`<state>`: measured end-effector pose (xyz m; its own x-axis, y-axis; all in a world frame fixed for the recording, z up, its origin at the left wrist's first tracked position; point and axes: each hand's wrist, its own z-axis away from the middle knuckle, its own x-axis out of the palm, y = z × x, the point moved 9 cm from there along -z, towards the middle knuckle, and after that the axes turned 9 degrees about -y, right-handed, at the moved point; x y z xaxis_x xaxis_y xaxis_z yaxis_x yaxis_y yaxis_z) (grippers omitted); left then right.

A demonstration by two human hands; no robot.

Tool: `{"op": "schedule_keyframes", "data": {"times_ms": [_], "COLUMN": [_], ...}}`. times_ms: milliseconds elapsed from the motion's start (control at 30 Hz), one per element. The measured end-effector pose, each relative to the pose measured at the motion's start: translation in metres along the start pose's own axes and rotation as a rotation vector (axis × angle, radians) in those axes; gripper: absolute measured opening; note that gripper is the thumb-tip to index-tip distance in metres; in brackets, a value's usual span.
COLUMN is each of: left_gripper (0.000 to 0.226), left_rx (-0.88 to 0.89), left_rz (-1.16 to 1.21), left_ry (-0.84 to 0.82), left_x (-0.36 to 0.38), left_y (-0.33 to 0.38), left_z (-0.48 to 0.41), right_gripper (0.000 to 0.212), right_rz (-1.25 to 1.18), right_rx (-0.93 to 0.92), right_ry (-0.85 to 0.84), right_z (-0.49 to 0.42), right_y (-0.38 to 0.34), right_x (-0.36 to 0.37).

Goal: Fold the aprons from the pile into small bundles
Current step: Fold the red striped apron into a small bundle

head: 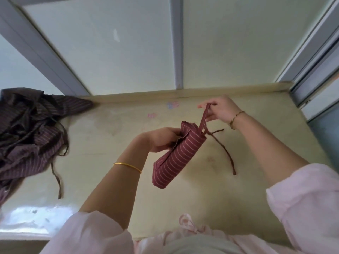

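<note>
The left hand grips the upper end of a folded red striped apron bundle held above the desk. The right hand pinches its tie strap, pulled upward. The pile of aprons lies far left.

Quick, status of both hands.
Left hand: closed, gripping the folded apron.
Right hand: closed, pinching the apron's strap.

Left hand grips folded apron; right hand pinches its strap (raised).
</note>
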<state>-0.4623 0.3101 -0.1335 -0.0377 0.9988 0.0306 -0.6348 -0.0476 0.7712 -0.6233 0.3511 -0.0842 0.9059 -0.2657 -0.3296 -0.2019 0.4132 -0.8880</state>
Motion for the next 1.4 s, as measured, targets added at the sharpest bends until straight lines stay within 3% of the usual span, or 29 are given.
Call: {"op": "schedule_keyframes", "data": {"times_ms": [200,300,433,533,667,833,1000,1067,1200,1300,1400], "left_gripper": [0.039,0.036,0.038,0.045,0.043,0.044,0.042,0.051,0.054,0.055,0.049], "left_rx": [0.223,0.269,0.278,0.282,0.291,0.25,0.275,0.285,0.322,0.351,0.367], "left_rz": [0.235,0.325,0.331,0.337,0.383,0.342,0.33,0.349,0.37,0.413,0.472], "left_ry": [0.026,0.075,-0.038,-0.105,-0.097,-0.147,-0.188,-0.17,-0.194,-0.152,-0.073], "left_x": [0.003,-0.003,0.009,0.017,0.016,0.015,0.023,0.019,0.018,0.014,0.003], "left_y": [0.024,0.024,0.023,0.025,0.026,0.017,0.026,0.024,0.024,0.026,0.025], "left_z": [-0.004,-0.003,-0.004,-0.007,-0.006,-0.002,-0.002,-0.005,-0.005,-0.006,-0.006], "right_gripper": [0.013,0.013,0.019,0.022,0.017,0.013,0.017,0.02,0.025,0.022,0.023], "right_rz": [-0.39,-0.42,-0.385,-0.461,-0.772,-1.112,-0.91,-0.819,-0.768,-0.623,-0.556], "right_rx": [0.108,0.151,0.189,0.253,0.334,0.197,0.252,0.253,0.251,0.241,0.25], "right_ry": [-0.261,-0.332,-0.334,-0.199,0.103,0.249,0.059,0.02,-0.08,-0.113,-0.043], "right_z": [0.002,0.004,0.0,-0.007,-0.002,0.002,-0.004,-0.003,0.002,0.005,0.011], "right_y": [0.04,0.062,0.075,0.084,0.094,0.077,0.07,0.071,0.073,0.073,0.077], "right_x": [0.065,0.085,0.098,0.09,0.061,0.03,0.054,0.065,0.091,0.101,0.097]}}
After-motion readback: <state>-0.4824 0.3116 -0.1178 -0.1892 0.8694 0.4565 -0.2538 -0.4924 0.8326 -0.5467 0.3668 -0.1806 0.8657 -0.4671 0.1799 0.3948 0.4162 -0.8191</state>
